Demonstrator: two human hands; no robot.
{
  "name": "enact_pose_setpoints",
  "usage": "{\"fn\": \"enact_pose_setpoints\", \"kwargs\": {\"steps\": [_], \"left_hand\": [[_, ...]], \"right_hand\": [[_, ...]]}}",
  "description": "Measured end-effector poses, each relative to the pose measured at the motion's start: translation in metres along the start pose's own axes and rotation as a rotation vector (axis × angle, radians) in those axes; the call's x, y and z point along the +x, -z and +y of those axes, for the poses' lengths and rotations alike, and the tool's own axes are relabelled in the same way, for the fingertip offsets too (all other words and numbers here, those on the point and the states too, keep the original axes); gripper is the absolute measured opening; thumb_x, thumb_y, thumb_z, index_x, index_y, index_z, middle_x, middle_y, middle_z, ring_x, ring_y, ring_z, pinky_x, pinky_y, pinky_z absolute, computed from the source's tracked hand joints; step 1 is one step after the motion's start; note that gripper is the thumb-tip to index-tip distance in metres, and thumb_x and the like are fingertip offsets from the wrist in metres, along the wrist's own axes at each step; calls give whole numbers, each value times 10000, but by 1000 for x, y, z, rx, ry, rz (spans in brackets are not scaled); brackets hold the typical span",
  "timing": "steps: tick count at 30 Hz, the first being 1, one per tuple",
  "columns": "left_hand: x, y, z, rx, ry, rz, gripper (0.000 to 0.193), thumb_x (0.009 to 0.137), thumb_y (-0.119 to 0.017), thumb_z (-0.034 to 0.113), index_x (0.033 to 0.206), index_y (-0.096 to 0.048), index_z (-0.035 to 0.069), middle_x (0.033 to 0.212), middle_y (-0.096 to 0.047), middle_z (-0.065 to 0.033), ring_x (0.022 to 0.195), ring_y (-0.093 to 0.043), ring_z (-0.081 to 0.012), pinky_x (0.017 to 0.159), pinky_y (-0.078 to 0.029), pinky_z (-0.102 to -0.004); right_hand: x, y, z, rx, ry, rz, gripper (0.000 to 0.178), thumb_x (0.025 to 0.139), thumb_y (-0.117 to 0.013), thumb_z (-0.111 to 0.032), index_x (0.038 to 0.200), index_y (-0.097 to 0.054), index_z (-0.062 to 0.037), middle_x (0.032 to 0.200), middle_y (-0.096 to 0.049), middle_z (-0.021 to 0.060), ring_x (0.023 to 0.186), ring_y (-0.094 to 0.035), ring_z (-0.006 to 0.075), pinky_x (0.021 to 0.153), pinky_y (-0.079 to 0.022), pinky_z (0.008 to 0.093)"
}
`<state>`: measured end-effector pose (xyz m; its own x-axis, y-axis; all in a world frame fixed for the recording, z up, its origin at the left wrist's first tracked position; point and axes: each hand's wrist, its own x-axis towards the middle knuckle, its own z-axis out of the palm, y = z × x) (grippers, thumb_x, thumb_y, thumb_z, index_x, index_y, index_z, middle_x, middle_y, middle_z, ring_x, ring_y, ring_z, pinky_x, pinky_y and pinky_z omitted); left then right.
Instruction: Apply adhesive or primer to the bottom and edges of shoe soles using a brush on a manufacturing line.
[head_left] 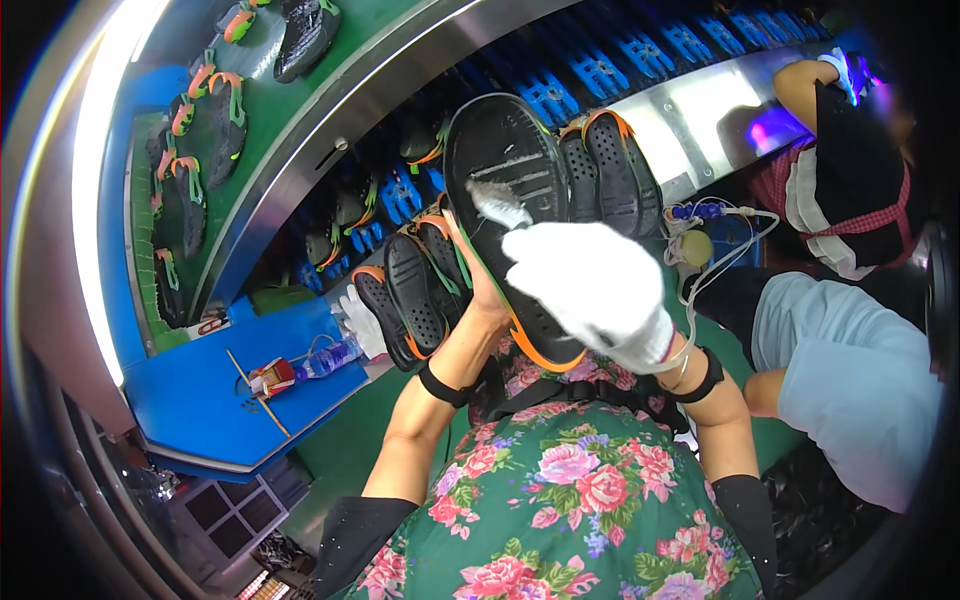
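Note:
A large black shoe sole [502,140] with an orange heel and a green edge is held up in front of my chest, its toe pointing away. My bare left hand [482,280] grips it by the left edge, with most of the fingers hidden behind it. My right hand [595,290], in a white glove, closes on a small brush [497,203]. The brush's pale, grey-tipped bristles touch the middle of the sole, and its handle is hidden in the glove.
More black soles stand left of my arm [408,290] and beyond my right hand [612,165]. Blue racks [650,55] line the curved metal machine edge. A blue table [190,400] carries a plastic bottle [330,357]. A co-worker's light-blue-clothed leg [850,370] is close at right, near white cables.

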<state>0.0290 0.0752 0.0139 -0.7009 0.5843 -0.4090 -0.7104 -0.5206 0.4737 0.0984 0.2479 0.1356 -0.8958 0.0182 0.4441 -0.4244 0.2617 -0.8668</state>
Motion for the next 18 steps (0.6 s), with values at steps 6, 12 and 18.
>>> {"fn": "enact_pose_setpoints", "kwargs": {"steps": [6, 12, 18], "left_hand": [[8, -14, 22, 13, -43, -254, 1029, 891, -273, 894, 1525, -415, 96, 1428, -558, -159, 1217, -616, -329, 1070, -499, -488], [8, -21, 27, -119, 140, -278, 1276, 671, -360, 1047, 1361, -508, -16, 1137, -636, -225, 1003, -663, -377, 901, -563, -519], [15, -29, 38, 24, -30, -228, 1246, 678, -360, 1037, 1340, -512, -8, 1084, -629, -218, 925, -677, -324, 801, -594, -468]], "right_hand": [[2, 16, 16, -46, 172, -112, 331, 815, -740, -42, 1140, -769, -96, 1112, -767, 108, 992, -740, 307, 918, -573, 398], [-12, -10, 17, -114, 166, -102, 306, 885, -722, -48, 1190, -733, -27, 1172, -741, 131, 1034, -720, 290, 915, -573, 394], [-1, 9, 19, -81, 214, -21, 262, 835, -758, -60, 1096, -773, -46, 1105, -766, 122, 991, -737, 276, 851, -588, 373]]}}
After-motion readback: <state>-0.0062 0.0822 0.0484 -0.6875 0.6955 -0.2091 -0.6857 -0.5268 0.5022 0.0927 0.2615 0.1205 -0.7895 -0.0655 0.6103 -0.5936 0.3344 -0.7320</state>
